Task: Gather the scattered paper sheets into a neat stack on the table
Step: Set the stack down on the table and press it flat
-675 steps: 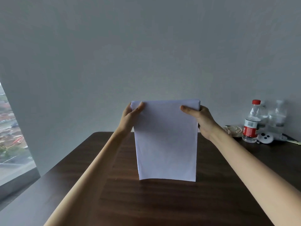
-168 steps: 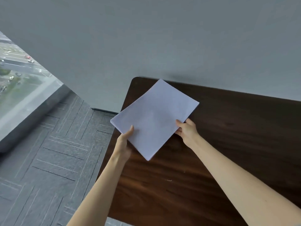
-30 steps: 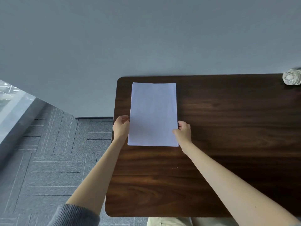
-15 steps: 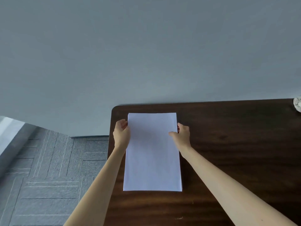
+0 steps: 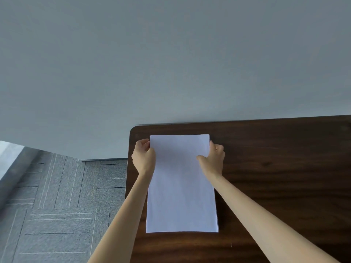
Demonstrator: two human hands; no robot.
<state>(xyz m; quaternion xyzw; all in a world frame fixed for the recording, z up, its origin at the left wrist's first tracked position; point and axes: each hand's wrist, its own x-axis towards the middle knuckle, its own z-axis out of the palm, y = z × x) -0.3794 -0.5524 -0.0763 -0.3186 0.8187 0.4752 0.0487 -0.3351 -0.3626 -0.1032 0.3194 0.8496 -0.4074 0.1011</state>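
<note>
Paper stack [image 5: 181, 196] flat on dark table [image 5: 275, 168] (far left corner), side edges gripped by left hand [image 5: 143, 158] and right hand [image 5: 215, 160], fingers curled.

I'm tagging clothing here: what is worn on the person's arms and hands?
Nothing visible. The left arm and right arm are bare, no sleeve in frame. The left hand and right hand have no glove, watch, bracelet or ring showing.

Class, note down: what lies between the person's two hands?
In the head view, the paper stack lies between the left hand and right hand, each gripping a long edge.
</note>
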